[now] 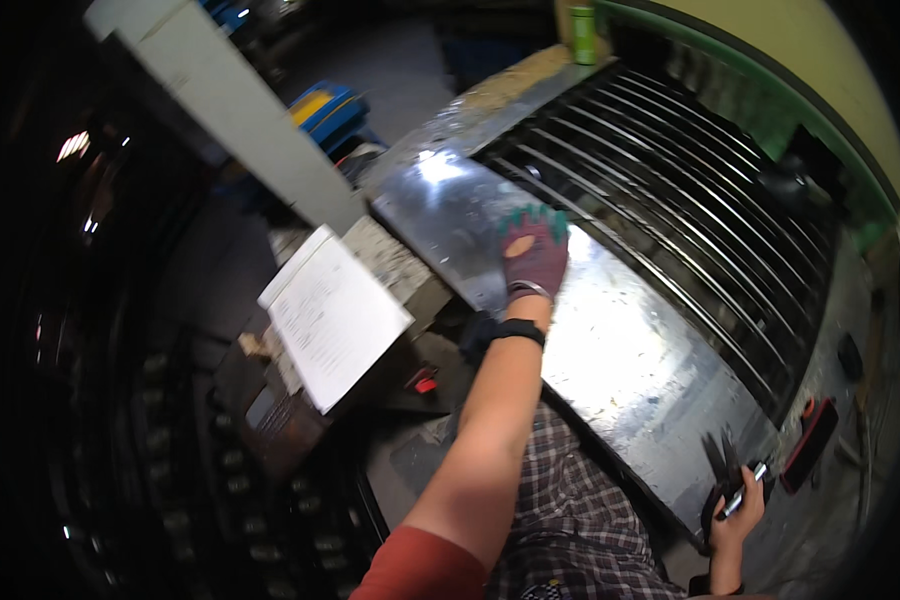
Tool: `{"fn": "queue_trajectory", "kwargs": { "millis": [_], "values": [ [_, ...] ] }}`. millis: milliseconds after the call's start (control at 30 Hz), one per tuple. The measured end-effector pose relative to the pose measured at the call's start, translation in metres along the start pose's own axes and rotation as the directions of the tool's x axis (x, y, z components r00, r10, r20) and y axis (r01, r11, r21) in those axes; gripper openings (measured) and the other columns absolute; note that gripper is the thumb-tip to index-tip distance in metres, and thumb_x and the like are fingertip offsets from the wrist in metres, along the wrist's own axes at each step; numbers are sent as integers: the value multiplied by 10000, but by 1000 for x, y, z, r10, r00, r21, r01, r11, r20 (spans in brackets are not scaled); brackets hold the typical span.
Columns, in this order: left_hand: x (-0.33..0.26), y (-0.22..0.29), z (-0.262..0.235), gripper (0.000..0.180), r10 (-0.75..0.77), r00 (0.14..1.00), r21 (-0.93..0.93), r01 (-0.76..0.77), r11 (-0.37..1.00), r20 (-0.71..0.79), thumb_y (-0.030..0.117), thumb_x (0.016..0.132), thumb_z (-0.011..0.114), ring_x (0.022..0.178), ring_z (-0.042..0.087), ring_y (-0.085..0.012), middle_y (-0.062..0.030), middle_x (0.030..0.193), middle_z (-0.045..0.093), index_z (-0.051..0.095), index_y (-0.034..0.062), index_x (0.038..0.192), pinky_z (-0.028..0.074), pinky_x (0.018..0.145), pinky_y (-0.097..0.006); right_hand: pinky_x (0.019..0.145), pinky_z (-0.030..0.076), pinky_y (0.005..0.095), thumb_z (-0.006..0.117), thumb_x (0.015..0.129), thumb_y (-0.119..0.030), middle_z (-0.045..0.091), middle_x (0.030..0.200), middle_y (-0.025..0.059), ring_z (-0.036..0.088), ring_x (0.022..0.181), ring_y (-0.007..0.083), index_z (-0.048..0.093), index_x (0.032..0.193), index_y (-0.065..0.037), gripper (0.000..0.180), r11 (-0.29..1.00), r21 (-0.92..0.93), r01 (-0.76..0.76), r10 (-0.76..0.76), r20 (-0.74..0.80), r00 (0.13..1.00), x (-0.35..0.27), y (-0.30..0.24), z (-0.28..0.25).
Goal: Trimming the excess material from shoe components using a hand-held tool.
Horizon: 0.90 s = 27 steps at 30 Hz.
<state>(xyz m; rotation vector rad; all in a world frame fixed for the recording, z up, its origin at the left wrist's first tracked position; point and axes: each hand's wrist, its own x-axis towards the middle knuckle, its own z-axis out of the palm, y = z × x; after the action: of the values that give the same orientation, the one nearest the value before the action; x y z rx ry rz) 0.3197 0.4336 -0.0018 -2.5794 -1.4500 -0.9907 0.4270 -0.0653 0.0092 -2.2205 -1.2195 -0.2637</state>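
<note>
My left hand [536,254] wears a maroon glove with green fingertips and a hole on its back. It lies on a shiny metal plate [630,350], fingers stretched out toward the row of metal bars [660,180]. At the lower right, my bare right hand [738,518] is closed around a short silver, pen-like rod [745,492]. A dark two-pronged thing [722,457] sticks up beside those fingers; blur hides its kind, and whether the hand grips it too I cannot tell.
White sheets of paper with writing [332,320] lie left of the plate. A red-and-black brush-like object [810,445] rests at the right. A green can [582,36] stands at the far corner. Beyond a pale post [240,110] is a blue-and-yellow container [325,112].
</note>
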Motion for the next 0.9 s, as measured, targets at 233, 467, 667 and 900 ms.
{"fn": "queue_trajectory", "kwargs": {
  "millis": [233, 467, 667, 900],
  "values": [
    [-5, -20, 27, 382, 47, 999, -131, -48, 990, -8, 331, 891, 507, 1113, 537, -347, -188, 1183, 591, 618, 37, 1109, 412, 985, -426, 573, 439, 421, 659, 675, -231, 562, 776, 140, 555, 649, 350, 574, 1067, -81, 428, 999, 7, 41, -42, 19, 999, 20, 1, -3],
    [2, 7, -1, 464, -39, 990, 43, 34, 999, 132, 365, 906, 483, 1255, 459, -336, -182, 1298, 546, 610, 32, 1203, 332, 1079, -416, 551, 454, 406, 671, 629, -124, 575, 753, 111, 573, 629, 321, 582, 1036, -93, 417, 1000, 26, -2, 1, 30, 1000, 24, -10, -14],
    [2, 4, -3, 475, -50, 987, 49, 43, 998, 156, 373, 911, 476, 1256, 458, -340, -182, 1316, 533, 597, 35, 1223, 332, 1077, -411, 550, 460, 399, 680, 616, -122, 579, 761, 107, 575, 620, 314, 591, 1019, -95, 414, 999, 32, -5, 4, 28, 1000, 25, -13, -15],
    [1, 6, -4, 433, -2, 988, -19, 5, 1000, 153, 339, 902, 522, 1183, 507, -367, -205, 1277, 549, 583, 37, 1207, 398, 995, -448, 537, 453, 378, 713, 610, -143, 560, 733, 82, 571, 605, 281, 615, 1052, -110, 453, 999, 31, 8, -9, 19, 1000, 22, -5, -17]
  ]
}}
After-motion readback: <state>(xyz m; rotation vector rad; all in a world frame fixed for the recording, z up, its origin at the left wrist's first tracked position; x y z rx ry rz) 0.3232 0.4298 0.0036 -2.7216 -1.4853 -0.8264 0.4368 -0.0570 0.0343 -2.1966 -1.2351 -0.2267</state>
